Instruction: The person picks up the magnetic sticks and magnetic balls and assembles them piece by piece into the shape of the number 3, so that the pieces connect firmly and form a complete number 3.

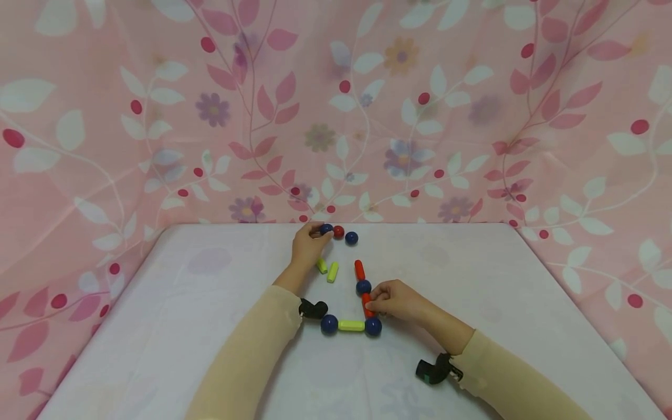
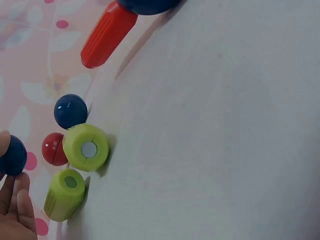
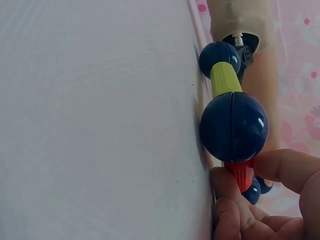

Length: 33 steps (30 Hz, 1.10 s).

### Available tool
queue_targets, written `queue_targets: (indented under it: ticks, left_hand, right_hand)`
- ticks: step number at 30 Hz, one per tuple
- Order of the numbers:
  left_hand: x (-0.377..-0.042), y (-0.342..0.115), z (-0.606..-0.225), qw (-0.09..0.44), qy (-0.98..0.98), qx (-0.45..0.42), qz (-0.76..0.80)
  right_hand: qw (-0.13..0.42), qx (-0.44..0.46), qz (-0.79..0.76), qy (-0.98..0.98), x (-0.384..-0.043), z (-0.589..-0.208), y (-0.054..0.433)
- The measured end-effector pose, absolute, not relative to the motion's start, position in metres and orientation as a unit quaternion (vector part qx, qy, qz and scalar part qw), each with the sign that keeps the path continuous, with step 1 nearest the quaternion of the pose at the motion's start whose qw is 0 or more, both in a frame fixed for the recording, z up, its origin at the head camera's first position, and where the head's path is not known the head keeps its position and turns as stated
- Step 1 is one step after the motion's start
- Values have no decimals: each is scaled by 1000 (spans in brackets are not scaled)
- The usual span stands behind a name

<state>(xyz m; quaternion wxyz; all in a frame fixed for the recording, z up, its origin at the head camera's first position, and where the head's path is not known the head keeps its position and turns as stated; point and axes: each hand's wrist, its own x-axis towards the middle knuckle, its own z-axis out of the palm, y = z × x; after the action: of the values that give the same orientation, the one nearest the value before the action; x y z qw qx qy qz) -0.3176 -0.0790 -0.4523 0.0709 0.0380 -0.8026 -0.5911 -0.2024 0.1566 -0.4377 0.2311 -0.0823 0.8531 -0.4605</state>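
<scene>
At the back of the table my left hand grips a blue ball between thumb and fingers. A red ball and another blue ball lie just right of it. My right hand pinches a red rod in a joined chain. That rod runs from a blue corner ball up to a blue ball, which carries a second red rod. From the corner ball a yellow-green rod reaches left to a blue ball.
Two loose yellow-green rods, one upright-looking in the left wrist view and one tilted, lie near the left hand. Black wrist cameras sit on both cuffs. A pink floral cloth hangs behind the white table.
</scene>
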Motion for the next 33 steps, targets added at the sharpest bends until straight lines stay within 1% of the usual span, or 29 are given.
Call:
queue_targets:
  ticks: [5, 12, 22, 33]
  left_hand:
    - [-314, -74, -449, 53, -813, 7, -580]
    - [-310, -68, -443, 4, -842, -30, -538]
    - [-310, -64, -445, -58, -875, -69, -475]
    - [-307, -60, -444, -80, -893, -118, -427]
  right_hand:
    - [232, -81, -457, 855, -202, -437, 156]
    - [233, -76, -458, 854, -202, -436, 156]
    - [230, -79, -455, 857, -203, -436, 155]
    - [229, -85, -458, 855, -202, -437, 156]
